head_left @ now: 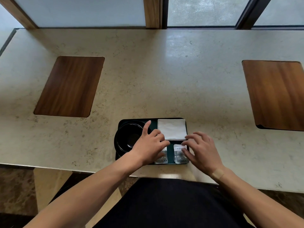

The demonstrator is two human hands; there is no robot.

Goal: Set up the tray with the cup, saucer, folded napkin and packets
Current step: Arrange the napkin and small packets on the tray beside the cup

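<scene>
Both hands are squaring up the packets along the tray's [171, 118] near edge. The left hand [148, 145], index finger extended, is covering one packet [162, 157], though whether it is gripping is unclear; the right hand [201, 149], fingers spread and relaxed, is touching the other packet [179, 153]. The folded napkin [171, 129] is lying at the tray's far right corner, and the black cup [127, 137] is sitting on its saucer [118, 153] at the left end. Next is probably aligning the packets side by side.

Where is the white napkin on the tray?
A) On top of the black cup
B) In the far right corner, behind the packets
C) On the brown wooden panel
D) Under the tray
B: the folded white napkin lies flat in the far right part of the dark tray, with the two packets nearer the person and the black cup to its left.
</scene>
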